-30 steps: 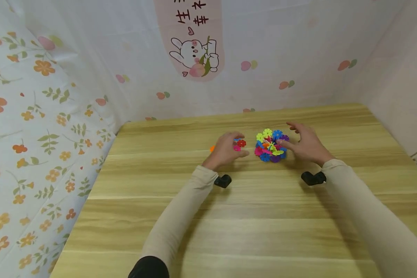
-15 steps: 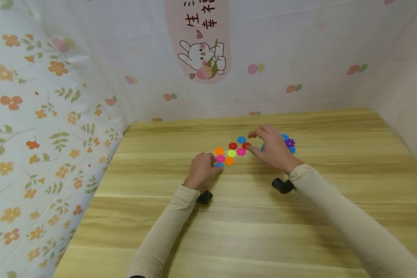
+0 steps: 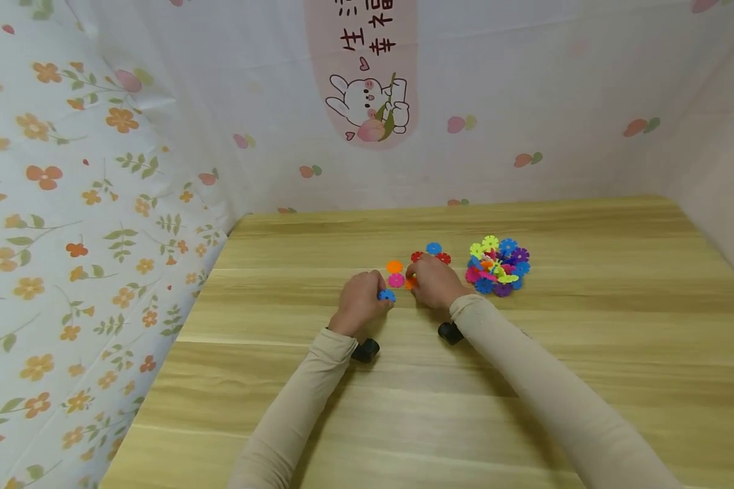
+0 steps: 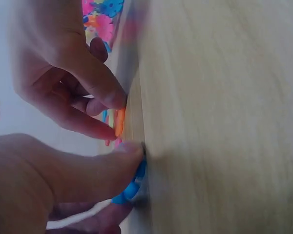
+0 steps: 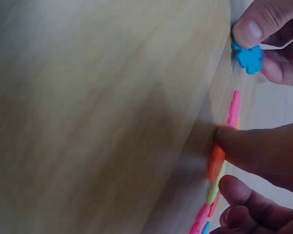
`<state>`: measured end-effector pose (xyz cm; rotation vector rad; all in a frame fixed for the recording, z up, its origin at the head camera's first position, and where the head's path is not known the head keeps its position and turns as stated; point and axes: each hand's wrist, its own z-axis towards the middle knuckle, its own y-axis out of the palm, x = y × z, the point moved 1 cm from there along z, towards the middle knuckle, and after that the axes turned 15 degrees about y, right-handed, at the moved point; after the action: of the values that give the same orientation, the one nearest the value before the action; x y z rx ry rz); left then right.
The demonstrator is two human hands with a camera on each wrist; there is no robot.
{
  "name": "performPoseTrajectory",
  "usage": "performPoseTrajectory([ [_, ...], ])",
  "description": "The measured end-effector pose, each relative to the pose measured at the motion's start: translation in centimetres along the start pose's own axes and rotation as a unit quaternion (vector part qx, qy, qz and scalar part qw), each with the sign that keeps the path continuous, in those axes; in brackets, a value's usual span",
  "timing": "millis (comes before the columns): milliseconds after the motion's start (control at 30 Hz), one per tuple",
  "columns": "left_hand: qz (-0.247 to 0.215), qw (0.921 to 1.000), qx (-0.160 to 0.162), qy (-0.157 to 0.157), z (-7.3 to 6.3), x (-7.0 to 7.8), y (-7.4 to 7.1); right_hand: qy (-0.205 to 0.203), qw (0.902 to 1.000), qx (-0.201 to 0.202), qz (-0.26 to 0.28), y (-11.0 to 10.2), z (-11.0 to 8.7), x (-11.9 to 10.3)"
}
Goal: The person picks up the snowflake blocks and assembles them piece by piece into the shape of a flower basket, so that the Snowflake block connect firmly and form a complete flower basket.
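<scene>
Centre of head frame: left hand [image 3: 361, 300] pinches blue disc [image 3: 387, 295], tilted, by rim, probably for fine control. Right hand [image 3: 435, 282] pinches orange disc [image 4: 120, 123] across edges, likely because it lies flat. Right of centre: disc cluster [image 3: 498, 266], apart, perhaps leaving hands room.

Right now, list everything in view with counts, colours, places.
Table: one, tan, beneath discs.
Cloths: at least two, patterned white, left and behind.
Rabbit print: one, pink, on back cloth.
Disc cluster: one, multicoloured, rightmost on table.
Front disc: one, blue, leftmost.
Middle discs: five, orange, pink and yellow, behind it.
Rear discs: three, red and blue, behind those.
Wrist cameras: two, black, one per side.
Sleeves: two, beige, foreground.
Left hand: one, pinching front disc.
Right hand: one, pinching an orange disc.
</scene>
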<state>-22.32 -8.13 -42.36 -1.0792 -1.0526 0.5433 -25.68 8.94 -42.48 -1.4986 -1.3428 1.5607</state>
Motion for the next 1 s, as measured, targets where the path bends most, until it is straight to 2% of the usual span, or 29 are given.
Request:
performPoseTrajectory([
  [167, -0.045, 0.9981, 0.036, 0.019, -0.4, -0.1, 0.4, 0.009, 0.9999, -0.003, 0.003, 0.3, -0.1, 0.3],
  [300, -0.080, 0.9951, 0.051, 0.026, -0.5, -0.5, 0.7, 0.023, 0.9991, -0.022, 0.028, 0.3, -0.2, 0.3],
  [467, -0.143, 0.9875, 0.065, 0.016, -0.3, -0.9, 0.7, 0.017, 0.9978, -0.030, 0.057, 0.1, 0.0, 0.5],
  [600, -0.230, 0.9708, 0.065, -0.018, -0.2, -1.1, 0.7, -0.005, 0.9962, -0.042, 0.076, -0.2, -0.4, 1.0],
  [767, -0.342, 0.9358, 0.060, -0.058, -0.3, -0.7, 1.0, -0.016, 0.9882, -0.059, 0.140, -0.8, -1.9, 2.0],
  [800, -0.359, 0.9294, 0.060, -0.061, -0.3, -0.5, 1.0, -0.017, 0.9851, -0.063, 0.159, -0.9, -2.3, 2.2],
  [900, -0.391, 0.9167, 0.060, -0.056, -0.3, 0.0, 1.0, -0.007, 0.9697, -0.082, 0.230, -1.3, -3.4, 2.6],
  [1000, -0.408, 0.9100, 0.064, -0.042, -0.4, 0.6, 1.0, 0.007, 0.9538, -0.088, 0.287, -1.5, -4.2, 2.8],
])
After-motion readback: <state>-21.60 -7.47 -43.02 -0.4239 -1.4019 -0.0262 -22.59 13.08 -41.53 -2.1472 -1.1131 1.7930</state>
